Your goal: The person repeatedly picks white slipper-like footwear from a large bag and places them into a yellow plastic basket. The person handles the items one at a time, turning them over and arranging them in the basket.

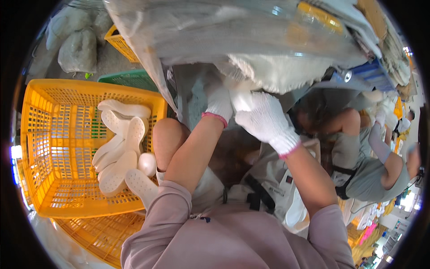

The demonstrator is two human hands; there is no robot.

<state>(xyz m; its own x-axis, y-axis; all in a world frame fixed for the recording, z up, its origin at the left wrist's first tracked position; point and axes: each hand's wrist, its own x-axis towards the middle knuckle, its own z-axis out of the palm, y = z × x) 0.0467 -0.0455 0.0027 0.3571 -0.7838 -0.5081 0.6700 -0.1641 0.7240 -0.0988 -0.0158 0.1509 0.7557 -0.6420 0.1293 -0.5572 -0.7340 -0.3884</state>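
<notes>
Both my hands wear white knit gloves with pink cuffs. My left hand [219,104] reaches up into the mouth of a big clear plastic bag [233,31] filled with white pieces; its fingers are hidden inside. Beside it, my right hand [264,120] closes on a white piece [240,99] at the bag's opening. More white material [277,71] bulges from the bag just above my hands. To my left, a yellow plastic crate [53,148] holds several white shoe soles [121,148].
A second yellow crate [92,235] sits under the first one. A green crate [130,78] and another yellow crate [120,44] stand behind, near grey sacks [78,49]. A person in grey [367,170] sits at my right among more goods.
</notes>
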